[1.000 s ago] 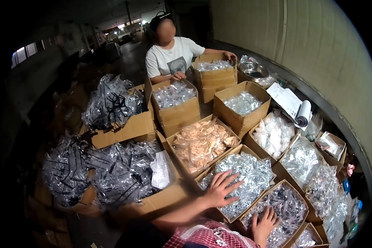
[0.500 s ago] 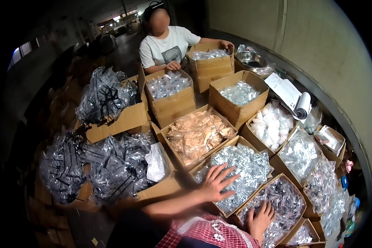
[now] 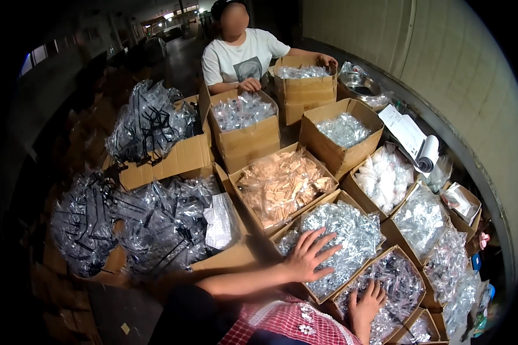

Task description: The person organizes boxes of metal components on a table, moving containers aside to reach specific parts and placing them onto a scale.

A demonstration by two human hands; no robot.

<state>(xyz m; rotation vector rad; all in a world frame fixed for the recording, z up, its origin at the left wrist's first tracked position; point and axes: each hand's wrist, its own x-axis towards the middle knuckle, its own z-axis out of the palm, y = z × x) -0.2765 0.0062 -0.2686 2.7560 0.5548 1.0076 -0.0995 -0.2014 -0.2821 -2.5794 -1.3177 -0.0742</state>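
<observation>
My left hand [image 3: 311,256] lies with fingers spread on a cardboard box of small clear bags holding shiny silver metal pieces [image 3: 351,230]. Just to its right, my right hand [image 3: 366,306] rests, fingers apart and slightly bent, on a box of clear bags with dark and silvery small parts [image 3: 398,283]. Neither hand grips a bag. Beyond my left hand stands a box of bagged tan, peg-like pieces [image 3: 285,185].
At left, open boxes overflow with bagged black bent rods [image 3: 155,221]. Across the boxes a person in a white T-shirt [image 3: 244,57] touches two boxes. A clipboard with papers [image 3: 402,131] and a metal bowl [image 3: 362,86] lie along the right wall. More bagged parts [image 3: 418,218] fill boxes at right.
The view has shifted slightly, moving the far boxes a little to the right in the picture. Both my hands stay on the same two boxes.
</observation>
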